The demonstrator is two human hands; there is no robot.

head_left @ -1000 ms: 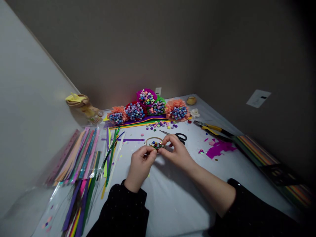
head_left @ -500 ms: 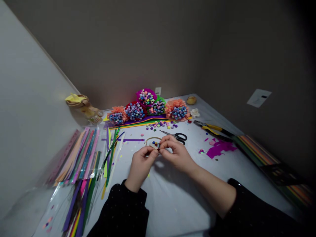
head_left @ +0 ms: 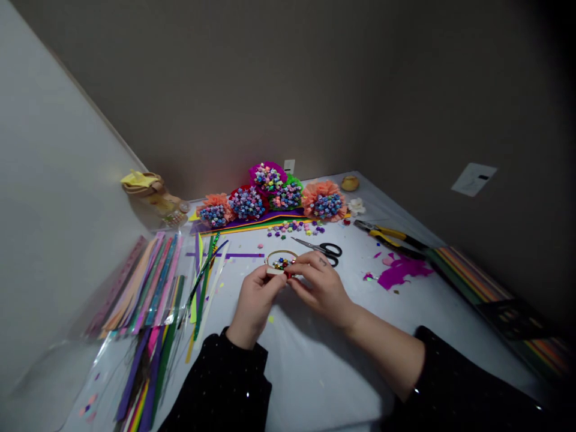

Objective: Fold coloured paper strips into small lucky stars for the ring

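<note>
Both my hands meet at the middle of the table. My left hand (head_left: pixel 256 306) and my right hand (head_left: pixel 320 289) pinch the lower edge of a small gold-rimmed hoop (head_left: pixel 281 255). Tiny multicoloured paper stars (head_left: pixel 281 263) sit inside the hoop, and my fingertips partly cover its lower rim. A pair of black-handled scissors (head_left: pixel 321 249) lies just beyond my right hand, not touching it.
Crepe-paper bouquets of paper stars (head_left: pixel 267 195) stand at the back, with loose stars (head_left: pixel 294 227) before them. Paper strips in plastic sleeves (head_left: pixel 148 285) lie left. Yellow-handled pliers (head_left: pixel 389 237), purple paper scraps (head_left: pixel 402 273) and striped paper (head_left: pixel 477 285) lie right.
The hoop has tilted so more of its stars show, and my right hand has shifted slightly along its edge. The scissors and other table items stay in place.
</note>
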